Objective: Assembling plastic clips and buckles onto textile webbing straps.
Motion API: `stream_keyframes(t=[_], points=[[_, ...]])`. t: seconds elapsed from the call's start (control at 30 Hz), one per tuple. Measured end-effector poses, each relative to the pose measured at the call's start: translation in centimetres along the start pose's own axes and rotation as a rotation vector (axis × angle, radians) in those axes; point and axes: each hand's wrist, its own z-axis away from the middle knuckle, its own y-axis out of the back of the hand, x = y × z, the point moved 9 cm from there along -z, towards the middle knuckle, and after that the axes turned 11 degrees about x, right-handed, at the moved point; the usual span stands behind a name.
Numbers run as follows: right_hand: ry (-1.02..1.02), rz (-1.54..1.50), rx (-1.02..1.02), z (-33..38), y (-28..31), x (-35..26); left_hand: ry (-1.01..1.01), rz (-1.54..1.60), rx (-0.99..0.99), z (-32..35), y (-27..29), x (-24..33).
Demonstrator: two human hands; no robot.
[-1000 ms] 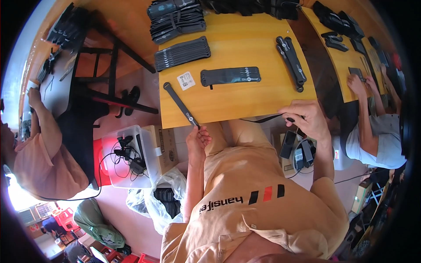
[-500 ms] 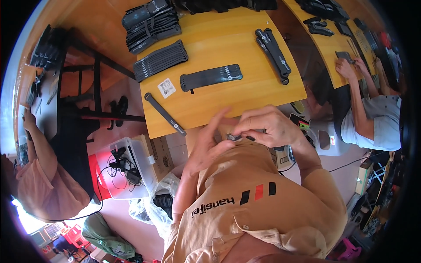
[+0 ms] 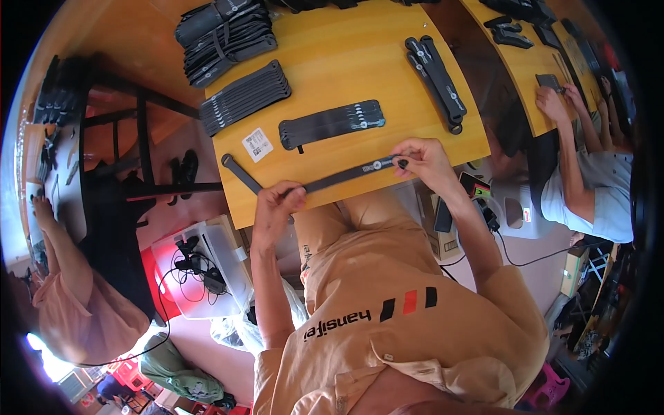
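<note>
A dark grey strap (image 3: 342, 178) with a pale print is drawn out straight over the table's near edge. My left hand (image 3: 278, 206) pinches its left end, and my right hand (image 3: 427, 164) grips the other end, where a small black part shows at the fingers. Beside my left hand lies a second looped strap (image 3: 241, 173), its lower end hidden behind that hand. Just beyond the held strap, a flat bundle of straps (image 3: 330, 124) rests on the table. A white printed label (image 3: 257, 144) lies to its left.
On the yellow table (image 3: 346, 62) are a fanned row of straps (image 3: 245, 97), a tall stack (image 3: 225, 41) at the far left, and several straps (image 3: 436, 83) at right. Below left stands a clear bin (image 3: 200, 277) with cables. Co-workers (image 3: 577, 180) sit at both sides.
My hands were close together near my body over a small bunched dark piece. They have moved forward and apart, and the strap now stretches between them above the table edge.
</note>
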Motion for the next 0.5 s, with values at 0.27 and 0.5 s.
stream_keyframes(t=[0.27,0.5], points=[[0.11,0.016,0.171,-4.5,0.2,1.4,-0.099,0.087,0.319,-4.6,1.5,0.0],[0.251,0.064,0.306,-5.8,0.8,1.4,-0.102,0.087,0.378,-6.4,1.8,-0.9]])
